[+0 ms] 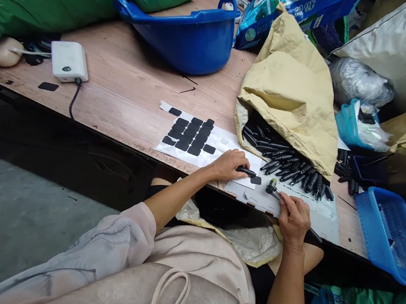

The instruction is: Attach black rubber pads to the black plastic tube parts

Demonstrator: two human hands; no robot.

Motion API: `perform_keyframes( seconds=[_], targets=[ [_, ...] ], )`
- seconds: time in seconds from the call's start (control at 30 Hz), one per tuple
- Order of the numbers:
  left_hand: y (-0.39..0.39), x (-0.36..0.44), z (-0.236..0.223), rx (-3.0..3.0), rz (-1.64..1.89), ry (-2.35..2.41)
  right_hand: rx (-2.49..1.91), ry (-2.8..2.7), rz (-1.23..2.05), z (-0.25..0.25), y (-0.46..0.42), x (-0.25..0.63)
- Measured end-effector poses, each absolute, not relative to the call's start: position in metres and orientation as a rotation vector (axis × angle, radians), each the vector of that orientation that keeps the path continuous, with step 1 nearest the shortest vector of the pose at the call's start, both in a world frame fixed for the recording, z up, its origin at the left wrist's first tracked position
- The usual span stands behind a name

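Note:
My left hand is closed on a short black cylindrical part at the table's near edge. My right hand grips a small hammer whose black head rests on the white sheet. One loose black pad lies between the two hands. Further left on the sheet sit several black square pads in rows. A pile of black cylindrical parts spills from an open tan paper sack just beyond my hands.
A blue basin stands at the back of the wooden table. A white power adapter with a cable lies at the left. A blue plastic basket sits at the right edge. Green and white sacks surround the table.

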State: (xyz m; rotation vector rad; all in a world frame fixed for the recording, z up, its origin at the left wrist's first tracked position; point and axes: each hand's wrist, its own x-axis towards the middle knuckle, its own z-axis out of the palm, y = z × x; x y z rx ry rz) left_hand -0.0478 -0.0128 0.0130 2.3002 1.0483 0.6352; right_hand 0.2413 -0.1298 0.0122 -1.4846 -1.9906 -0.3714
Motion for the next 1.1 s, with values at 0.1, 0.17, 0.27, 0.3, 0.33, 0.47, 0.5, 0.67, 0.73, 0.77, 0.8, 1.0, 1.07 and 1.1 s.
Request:
perform_keyframes(
  seconds=[0.1, 0.17, 0.27, 0.3, 0.33, 0.47, 0.5, 0.67, 0.73, 0.77, 0.8, 1.0, 1.07, 1.1],
  targets=[
    [-0.013, -0.049, 0.014, 2.312, 0.638, 1.044, -1.532, -1.973, -0.46, 0.007, -0.129, 0.241],
    [-0.021, -0.051, 0.018, 2.319, 0.673, 0.993, -1.559, -1.955, -0.467, 0.006, -0.13, 0.238],
    [-0.051, -0.053, 0.025, 2.282, 0.713, 0.784, -1.582, -1.951, -0.399, 0.007, -0.13, 0.237],
    [-0.064, -0.053, 0.027, 2.254, 0.691, 0.693, -1.584, -1.954, -0.366, 0.008, -0.129, 0.238],
    [-0.079, -0.052, 0.026, 2.224, 0.642, 0.606, -1.583, -1.96, -0.333, 0.009, -0.128, 0.24],
    [-0.126, -0.046, 0.007, 2.195, 0.278, 0.586, -1.568, -1.978, -0.261, 0.01, -0.119, 0.252],
    [-0.132, -0.045, -0.002, 2.205, 0.167, 0.672, -1.564, -1.977, -0.254, 0.01, -0.116, 0.254],
    [-0.134, -0.043, -0.048, 2.103, -0.314, 1.157, -1.518, -1.944, -0.217, 0.009, -0.113, 0.257],
    [-0.131, -0.044, -0.055, 2.051, -0.385, 1.243, -1.507, -1.931, -0.222, 0.008, -0.114, 0.256],
    [-0.131, -0.045, -0.054, 2.042, -0.409, 1.261, -1.509, -1.926, -0.226, 0.008, -0.114, 0.255],
    [-0.13, -0.046, -0.05, 2.042, -0.429, 1.262, -1.515, -1.922, -0.227, 0.007, -0.115, 0.255],
    [-0.12, -0.04, 0.016, 2.094, -0.191, 0.802, -1.557, -1.901, -0.212, 0.004, -0.115, 0.255],
    [-0.103, -0.031, 0.038, 2.064, 0.039, 0.693, -1.549, -1.901, -0.223, 0.004, -0.114, 0.256],
    [-0.091, -0.024, 0.047, 2.058, 0.171, 0.723, -1.543, -1.903, -0.232, 0.003, -0.114, 0.256]
  ],
)
